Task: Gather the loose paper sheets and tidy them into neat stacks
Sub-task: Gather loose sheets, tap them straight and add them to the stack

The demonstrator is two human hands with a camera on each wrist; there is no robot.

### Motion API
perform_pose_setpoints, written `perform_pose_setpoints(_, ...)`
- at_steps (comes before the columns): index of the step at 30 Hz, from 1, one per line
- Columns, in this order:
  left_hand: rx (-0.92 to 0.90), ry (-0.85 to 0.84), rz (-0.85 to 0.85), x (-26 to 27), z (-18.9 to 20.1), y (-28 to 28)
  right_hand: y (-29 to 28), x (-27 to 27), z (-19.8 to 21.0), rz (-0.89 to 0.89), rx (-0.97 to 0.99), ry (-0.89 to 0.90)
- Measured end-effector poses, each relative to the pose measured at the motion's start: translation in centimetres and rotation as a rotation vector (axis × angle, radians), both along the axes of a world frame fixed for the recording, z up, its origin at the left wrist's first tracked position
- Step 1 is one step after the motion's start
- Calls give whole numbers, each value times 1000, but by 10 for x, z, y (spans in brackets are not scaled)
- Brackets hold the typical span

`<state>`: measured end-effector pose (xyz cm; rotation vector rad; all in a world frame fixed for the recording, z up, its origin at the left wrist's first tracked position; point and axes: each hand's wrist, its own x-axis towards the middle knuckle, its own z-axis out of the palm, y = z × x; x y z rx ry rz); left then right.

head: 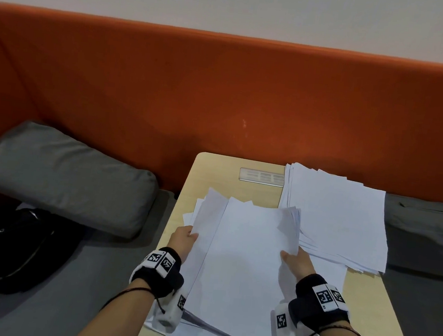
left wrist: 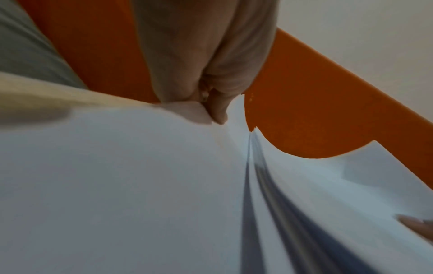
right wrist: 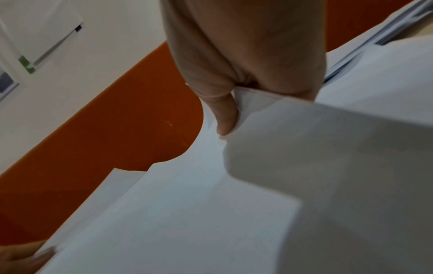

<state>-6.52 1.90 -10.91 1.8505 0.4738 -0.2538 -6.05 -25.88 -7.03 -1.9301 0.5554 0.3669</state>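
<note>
Paper sheets (head: 244, 249) gripped by left hand (head: 181, 241), right hand (head: 298, 262).

Black wristbands (head: 159, 270), checkered white marker blocks (head: 327, 296)

I see a loose bundle of plain white paper sheets (head: 244, 252), edges uneven and fanned, tilted up off the desk. Just beside it, far right, lies 1 flat, roughly squared stack of white sheets (head: 340, 221).

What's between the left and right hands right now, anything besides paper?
Only paper, as the head view shows: the left hand and right hand grip opposite side edges of one bundle of white sheets, which spans the whole gap.
</note>
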Motion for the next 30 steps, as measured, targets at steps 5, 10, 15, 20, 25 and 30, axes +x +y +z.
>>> perform_pose_setpoints(5, -113, -102, 26, -9, 14, -1, 9, -2, 4, -15, 57, -81)
perform_pose_setpoints(10, -342, -22, -77, -14, 32, -16, 26, -2, 11, 14, 119, -101)
perform_pose_setpoints(15, -343, -235, -149, -17, 60, -20, 29, -6, 21, -50, 237, -210)
perform_pose_setpoints(20, -546, -524, -164, -14, 117, -23, 18, -1, 52, -41, 524, -364)
perform_pose_setpoints(25, -246, -814, -71, -8, 150, -30, 25, 5, 100, 24, 470, -590)
perform_pose_setpoints(30, -56, -1005, 16, -9, 149, -39, 43, 2, 118, 32, 436, -703)
